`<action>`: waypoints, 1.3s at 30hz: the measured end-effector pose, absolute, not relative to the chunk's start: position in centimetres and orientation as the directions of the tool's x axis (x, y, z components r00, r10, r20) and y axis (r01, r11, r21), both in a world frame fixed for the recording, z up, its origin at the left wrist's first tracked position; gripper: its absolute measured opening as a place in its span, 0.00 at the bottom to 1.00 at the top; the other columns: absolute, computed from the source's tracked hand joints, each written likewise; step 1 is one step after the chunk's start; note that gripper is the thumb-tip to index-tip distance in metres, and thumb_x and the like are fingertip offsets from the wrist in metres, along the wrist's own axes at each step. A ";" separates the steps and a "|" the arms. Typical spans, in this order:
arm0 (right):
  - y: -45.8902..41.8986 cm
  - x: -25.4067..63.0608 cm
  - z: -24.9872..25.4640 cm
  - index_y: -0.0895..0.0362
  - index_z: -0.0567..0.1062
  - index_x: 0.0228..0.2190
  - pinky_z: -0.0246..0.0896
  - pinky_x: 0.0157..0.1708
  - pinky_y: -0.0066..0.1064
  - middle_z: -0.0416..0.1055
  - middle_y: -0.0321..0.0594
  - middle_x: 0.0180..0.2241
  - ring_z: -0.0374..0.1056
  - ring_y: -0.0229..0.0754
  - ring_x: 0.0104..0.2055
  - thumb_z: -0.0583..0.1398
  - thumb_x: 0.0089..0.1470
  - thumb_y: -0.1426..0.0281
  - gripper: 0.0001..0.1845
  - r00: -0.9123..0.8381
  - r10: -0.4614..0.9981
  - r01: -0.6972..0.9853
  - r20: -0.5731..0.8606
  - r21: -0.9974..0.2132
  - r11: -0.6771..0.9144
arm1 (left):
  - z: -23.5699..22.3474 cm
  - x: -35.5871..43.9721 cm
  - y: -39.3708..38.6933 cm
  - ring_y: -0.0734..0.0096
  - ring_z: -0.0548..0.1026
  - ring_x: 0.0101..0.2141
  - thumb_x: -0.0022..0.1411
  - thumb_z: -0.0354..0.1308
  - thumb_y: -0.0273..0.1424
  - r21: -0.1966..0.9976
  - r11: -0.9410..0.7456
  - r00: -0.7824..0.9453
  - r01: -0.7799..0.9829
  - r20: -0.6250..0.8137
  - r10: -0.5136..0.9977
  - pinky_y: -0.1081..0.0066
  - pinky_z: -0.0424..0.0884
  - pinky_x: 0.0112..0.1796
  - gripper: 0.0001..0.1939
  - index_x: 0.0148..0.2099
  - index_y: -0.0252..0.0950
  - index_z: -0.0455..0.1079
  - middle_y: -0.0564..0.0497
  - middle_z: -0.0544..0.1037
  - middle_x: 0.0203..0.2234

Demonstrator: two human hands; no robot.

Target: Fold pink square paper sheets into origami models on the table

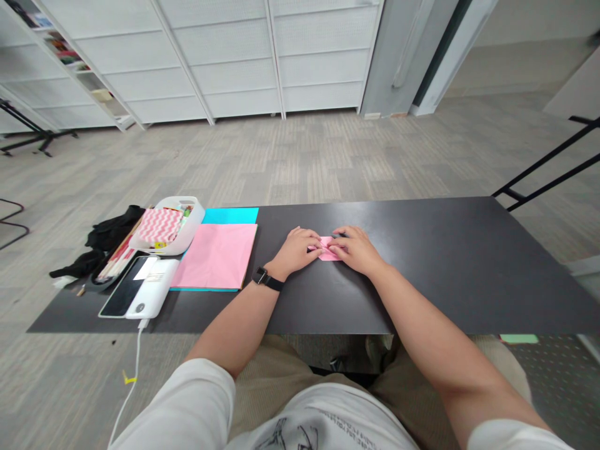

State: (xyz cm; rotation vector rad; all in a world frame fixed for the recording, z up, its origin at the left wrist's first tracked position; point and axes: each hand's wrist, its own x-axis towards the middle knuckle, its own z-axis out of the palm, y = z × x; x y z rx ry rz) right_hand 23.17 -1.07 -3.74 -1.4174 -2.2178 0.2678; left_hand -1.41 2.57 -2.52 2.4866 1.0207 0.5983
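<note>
A small folded pink paper [325, 249] lies on the black table [445, 262], near its middle. My left hand [296, 250] rests on the paper's left end with curled fingers pressing it down. My right hand [355, 249] covers the paper's right end, its fingers bent and pressed onto the fold. Both hands hide much of the paper. A black watch [266, 279] sits on my left wrist.
A stack of pink paper [215, 256] over blue sheets [230, 215] lies left of my hands. Further left are a white tray [172, 224] with a patterned pouch, a phone [122, 287], a white power bank [154, 289] with cable, pencils and black cloth [110, 234].
</note>
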 end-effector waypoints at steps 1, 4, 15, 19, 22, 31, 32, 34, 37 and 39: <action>-1.2 23.1 -3.7 0.46 0.87 0.45 0.59 0.64 0.53 0.75 0.44 0.56 0.68 0.54 0.60 0.61 0.68 0.60 0.14 -0.348 0.891 0.791 0.290 -0.420 0.445 | -2.5 -1.4 2.6 0.63 0.77 0.49 0.71 0.65 0.36 0.490 -0.664 0.647 0.565 0.237 0.725 0.51 0.59 0.66 0.06 0.40 0.42 0.81 0.52 0.83 0.47; -1.5 22.9 -3.5 0.45 0.86 0.47 0.55 0.68 0.58 0.74 0.45 0.58 0.67 0.55 0.62 0.62 0.67 0.56 0.15 -0.346 0.898 0.789 0.273 -0.432 0.436 | -2.4 -1.2 2.5 0.63 0.76 0.45 0.70 0.65 0.38 0.462 -0.661 0.639 0.591 0.232 0.733 0.57 0.66 0.58 0.08 0.38 0.42 0.81 0.51 0.83 0.41; -1.4 23.1 -3.7 0.43 0.86 0.39 0.36 0.71 0.74 0.74 0.41 0.58 0.65 0.56 0.64 0.67 0.61 0.64 0.06 -0.281 0.918 0.812 0.278 -0.442 0.382 | -2.1 -0.6 1.7 0.64 0.76 0.42 0.71 0.63 0.36 0.435 -0.605 0.597 0.666 0.175 0.783 0.60 0.65 0.51 0.08 0.39 0.43 0.81 0.53 0.83 0.41; -1.4 22.9 -3.7 0.44 0.85 0.39 0.36 0.71 0.75 0.74 0.41 0.58 0.65 0.56 0.64 0.67 0.61 0.64 0.06 -0.267 0.924 0.821 0.272 -0.437 0.366 | -2.1 -0.6 1.7 0.62 0.76 0.44 0.71 0.62 0.34 0.419 -0.616 0.607 0.667 0.174 0.776 0.58 0.65 0.54 0.07 0.41 0.44 0.82 0.52 0.83 0.42; -1.3 22.8 -3.9 0.44 0.85 0.40 0.36 0.71 0.75 0.75 0.41 0.57 0.65 0.57 0.64 0.66 0.61 0.65 0.06 -0.249 0.930 0.832 0.271 -0.433 0.348 | -2.1 -0.7 1.7 0.61 0.76 0.45 0.72 0.62 0.34 0.422 -0.623 0.605 0.658 0.197 0.772 0.57 0.66 0.55 0.06 0.47 0.44 0.81 0.51 0.83 0.43; -1.1 22.6 -4.1 0.45 0.83 0.41 0.39 0.71 0.73 0.74 0.42 0.52 0.67 0.56 0.61 0.66 0.61 0.65 0.06 -0.223 0.928 0.832 0.298 -0.438 0.340 | -3.0 -0.8 2.5 0.60 0.76 0.54 0.73 0.58 0.30 0.440 -0.742 0.708 0.506 0.280 0.648 0.56 0.68 0.59 0.10 0.50 0.43 0.81 0.49 0.82 0.53; -1.2 22.6 -4.0 0.46 0.83 0.42 0.40 0.71 0.72 0.74 0.42 0.51 0.67 0.55 0.60 0.66 0.61 0.66 0.07 -0.220 0.928 0.829 0.302 -0.443 0.341 | -3.1 -0.8 2.6 0.61 0.77 0.54 0.74 0.58 0.30 0.444 -0.750 0.722 0.491 0.273 0.635 0.56 0.69 0.59 0.11 0.50 0.43 0.82 0.49 0.83 0.53; -1.2 22.5 -3.9 0.46 0.81 0.44 0.42 0.71 0.71 0.74 0.42 0.50 0.68 0.54 0.58 0.66 0.61 0.66 0.09 -0.217 0.927 0.827 0.304 -0.448 0.341 | -3.1 -0.8 2.6 0.61 0.78 0.53 0.74 0.57 0.29 0.444 -0.761 0.745 0.473 0.259 0.615 0.56 0.69 0.59 0.12 0.51 0.43 0.82 0.49 0.83 0.53; -1.0 22.5 -4.0 0.46 0.81 0.47 0.41 0.71 0.72 0.73 0.43 0.50 0.68 0.55 0.58 0.66 0.60 0.66 0.13 -0.229 0.931 0.833 0.283 -0.437 0.338 | -3.2 -1.0 2.7 0.61 0.78 0.54 0.75 0.57 0.29 0.428 -0.772 0.762 0.469 0.246 0.600 0.57 0.69 0.59 0.13 0.52 0.44 0.82 0.49 0.83 0.53; -0.9 22.7 -4.1 0.46 0.80 0.49 0.40 0.70 0.74 0.73 0.44 0.53 0.66 0.57 0.61 0.67 0.60 0.65 0.15 -0.226 0.940 0.842 0.256 -0.433 0.321 | -3.1 -1.1 2.7 0.61 0.77 0.54 0.74 0.57 0.29 0.421 -0.772 0.764 0.477 0.237 0.601 0.57 0.69 0.59 0.13 0.52 0.45 0.83 0.49 0.83 0.54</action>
